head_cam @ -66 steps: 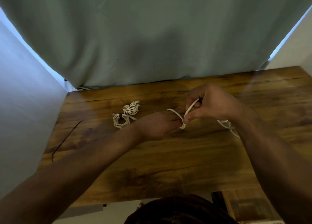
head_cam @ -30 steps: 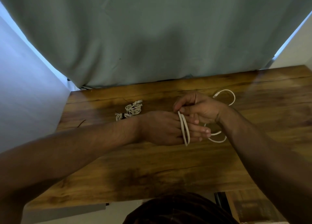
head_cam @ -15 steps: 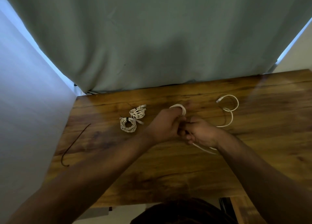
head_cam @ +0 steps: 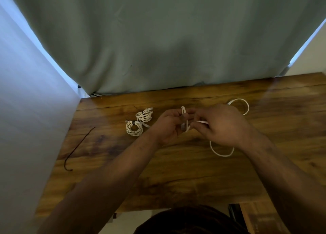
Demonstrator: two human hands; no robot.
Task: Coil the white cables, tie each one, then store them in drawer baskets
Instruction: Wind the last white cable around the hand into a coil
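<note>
Over the middle of the wooden table (head_cam: 176,172) my left hand (head_cam: 168,126) pinches a small coil of a flat white cable (head_cam: 221,153), the loops standing upright between its fingers. My right hand (head_cam: 220,126) grips the same cable right beside the coil. The loose rest of the cable trails under my right hand, loops on the table in front of it and curls away behind it to a plug end at the far right. Two coiled white cables lie to the left: one (head_cam: 134,128) bound with a dark tie, the other (head_cam: 144,115) just behind it.
A thin dark tie (head_cam: 77,148) lies loose near the table's left edge. A grey-green curtain (head_cam: 167,39) hangs behind the table and a pale wall (head_cam: 26,110) closes the left side. A wooden piece of furniture (head_cam: 261,218) shows below the front edge at the right.
Both hands have kept winding the white cable into a coil at my left fingers. My right hand has lifted from below the coil to beside it, and the trailing loop in front has shortened.
</note>
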